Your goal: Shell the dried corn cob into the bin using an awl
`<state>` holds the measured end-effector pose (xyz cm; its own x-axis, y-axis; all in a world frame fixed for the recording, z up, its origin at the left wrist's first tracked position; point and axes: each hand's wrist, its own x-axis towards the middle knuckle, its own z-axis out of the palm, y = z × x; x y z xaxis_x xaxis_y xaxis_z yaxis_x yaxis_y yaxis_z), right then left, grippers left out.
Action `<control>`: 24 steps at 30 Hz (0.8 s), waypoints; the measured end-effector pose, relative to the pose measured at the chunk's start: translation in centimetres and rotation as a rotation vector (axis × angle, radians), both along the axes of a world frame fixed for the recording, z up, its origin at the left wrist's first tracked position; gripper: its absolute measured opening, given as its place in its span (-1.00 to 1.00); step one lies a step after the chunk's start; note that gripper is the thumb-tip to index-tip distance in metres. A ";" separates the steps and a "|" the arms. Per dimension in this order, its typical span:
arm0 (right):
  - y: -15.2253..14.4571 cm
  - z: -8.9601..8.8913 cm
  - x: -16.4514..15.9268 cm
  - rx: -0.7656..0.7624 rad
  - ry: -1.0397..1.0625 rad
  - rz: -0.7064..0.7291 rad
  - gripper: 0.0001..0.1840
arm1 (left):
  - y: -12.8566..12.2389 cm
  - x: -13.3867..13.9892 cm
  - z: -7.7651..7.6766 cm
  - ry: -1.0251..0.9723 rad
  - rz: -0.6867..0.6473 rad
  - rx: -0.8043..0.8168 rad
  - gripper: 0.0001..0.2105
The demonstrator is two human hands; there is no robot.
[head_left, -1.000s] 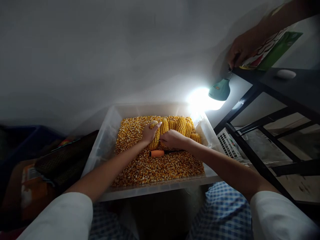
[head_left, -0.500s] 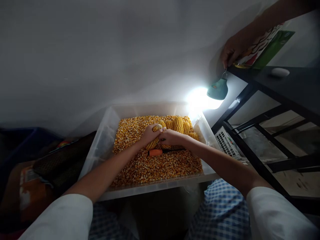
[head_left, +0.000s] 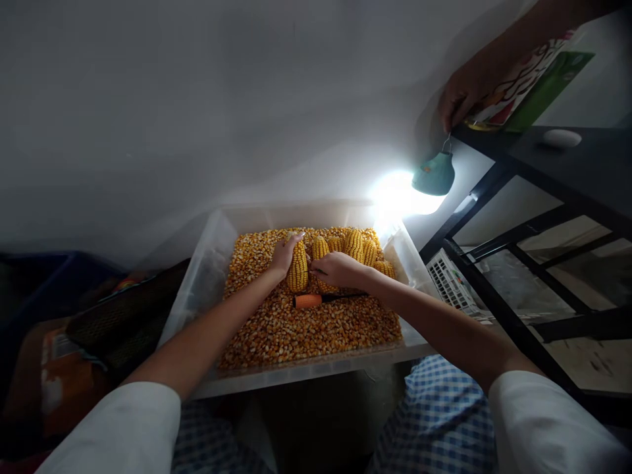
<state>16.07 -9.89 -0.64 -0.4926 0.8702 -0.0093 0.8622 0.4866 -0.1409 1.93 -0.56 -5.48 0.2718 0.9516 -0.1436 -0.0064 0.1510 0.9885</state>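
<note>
My left hand point(head_left: 283, 255) is closed around the upper end of a yellow ear of corn point(head_left: 297, 268), which points down toward me over loose kernels. Just to the right, my right hand point(head_left: 338, 268) has its fingers curled together beside that ear; whatever they pinch is too small to make out. More corn ears point(head_left: 354, 245) lie behind and right of my right hand. An orange-handled tool point(head_left: 307, 301) with a dark shaft rests on the corn kernels point(head_left: 316, 336) below both hands. All of this is inside a translucent plastic bin point(head_left: 197, 309).
Another person's hand point(head_left: 461, 95) holds a lit teal hanging lamp point(head_left: 434, 174) at the bin's back right corner. A black metal rack point(head_left: 513, 289) stands at right, with a white basket point(head_left: 450, 280) by it. Dark bags and a box point(head_left: 66, 368) sit at left.
My left hand has moved slightly left, away from my right hand, and the ear it holds now shows more fully and stands straighter. My right hand stays nearly in place.
</note>
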 end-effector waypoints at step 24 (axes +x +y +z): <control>-0.4 0.2 -1.0 0.059 -0.147 -0.014 -0.69 | 0.5 -0.3 -0.2 -0.059 -0.041 -0.081 -0.71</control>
<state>15.09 -10.25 -0.42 -0.4780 0.8779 -0.0290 0.8780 0.4785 0.0153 1.59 -0.08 -5.63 0.3204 0.9255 -0.2018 -0.0565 0.2313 0.9712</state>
